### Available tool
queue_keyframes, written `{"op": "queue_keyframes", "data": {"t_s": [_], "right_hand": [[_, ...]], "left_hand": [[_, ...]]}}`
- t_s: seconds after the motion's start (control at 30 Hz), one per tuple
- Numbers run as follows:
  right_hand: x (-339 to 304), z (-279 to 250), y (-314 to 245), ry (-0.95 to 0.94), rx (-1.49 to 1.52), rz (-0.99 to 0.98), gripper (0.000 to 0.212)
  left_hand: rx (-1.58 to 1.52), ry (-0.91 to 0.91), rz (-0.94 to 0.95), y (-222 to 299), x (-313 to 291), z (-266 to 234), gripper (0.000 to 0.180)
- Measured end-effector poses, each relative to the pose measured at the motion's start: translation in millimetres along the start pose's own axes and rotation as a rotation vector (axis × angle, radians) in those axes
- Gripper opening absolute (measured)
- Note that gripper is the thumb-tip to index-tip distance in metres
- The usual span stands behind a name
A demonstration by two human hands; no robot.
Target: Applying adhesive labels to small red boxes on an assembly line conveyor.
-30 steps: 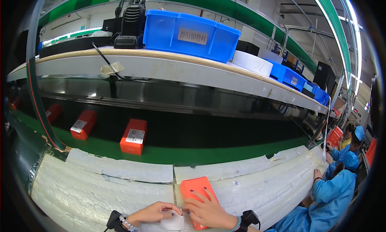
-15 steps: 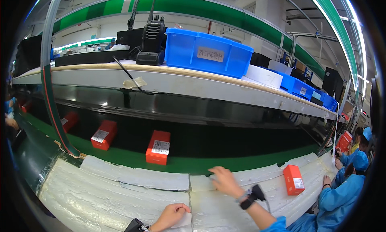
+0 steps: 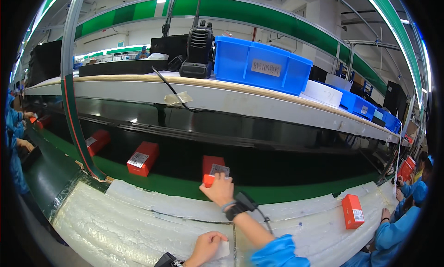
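Note:
My right hand (image 3: 219, 190) reaches over the conveyor belt and grips the near end of a red box (image 3: 209, 163) with a white label on top. The thumb lies at the box's left side and the fingers over its label end. Low in the middle, my left hand (image 3: 206, 248) is closed, its thumb and forefinger pinching a small white slip (image 3: 223, 251) just above the padded work surface (image 3: 138, 220). A band with a black device sits on each wrist.
More red boxes (image 3: 142, 159) lie on the belt to the left, and one red box (image 3: 353, 211) stands on the padding at the right. Above the belt, a shelf holds a blue bin (image 3: 261, 66) and a walkie-talkie (image 3: 199, 49). Co-workers in blue (image 3: 402, 225) sit on both sides.
My right hand has moved left and forward from above the padding's edge onto the red box. My left hand still pinches the slip. The whole view has shifted slightly.

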State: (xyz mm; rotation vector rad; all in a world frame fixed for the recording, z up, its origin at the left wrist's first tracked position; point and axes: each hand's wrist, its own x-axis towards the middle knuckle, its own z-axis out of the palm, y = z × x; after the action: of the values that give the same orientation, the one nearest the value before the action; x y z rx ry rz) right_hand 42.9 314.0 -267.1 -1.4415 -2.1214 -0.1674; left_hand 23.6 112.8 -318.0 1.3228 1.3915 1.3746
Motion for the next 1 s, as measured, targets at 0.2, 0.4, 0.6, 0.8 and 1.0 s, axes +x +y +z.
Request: {"op": "queue_keyframes", "data": {"t_s": [0.2,0.4,0.6,0.8,1.0], "right_hand": [[-100,-96,64,0.0,0.196,-0.175,0.07],[-219,-179,81,-0.029,0.108,-0.163,0.065],[-223,-200,115,-0.122,0.633,-0.177,0.047],[-203,-200,108,-0.418,1.314,0.322,0.03],[-189,-170,93,-0.431,1.176,-0.048,0.044]], "left_hand": [[-0.07,0.025,-0.133,5,4,-10,0.021],[-0.159,-0.055,-0.147,4,6,-2,0.019],[-0.091,-0.193,-0.071,47,-5,14,0.018],[-0.101,-0.39,0.098,45,-17,17,0.019],[-0.307,-0.34,0.192,22,-19,27,0.018]]}}
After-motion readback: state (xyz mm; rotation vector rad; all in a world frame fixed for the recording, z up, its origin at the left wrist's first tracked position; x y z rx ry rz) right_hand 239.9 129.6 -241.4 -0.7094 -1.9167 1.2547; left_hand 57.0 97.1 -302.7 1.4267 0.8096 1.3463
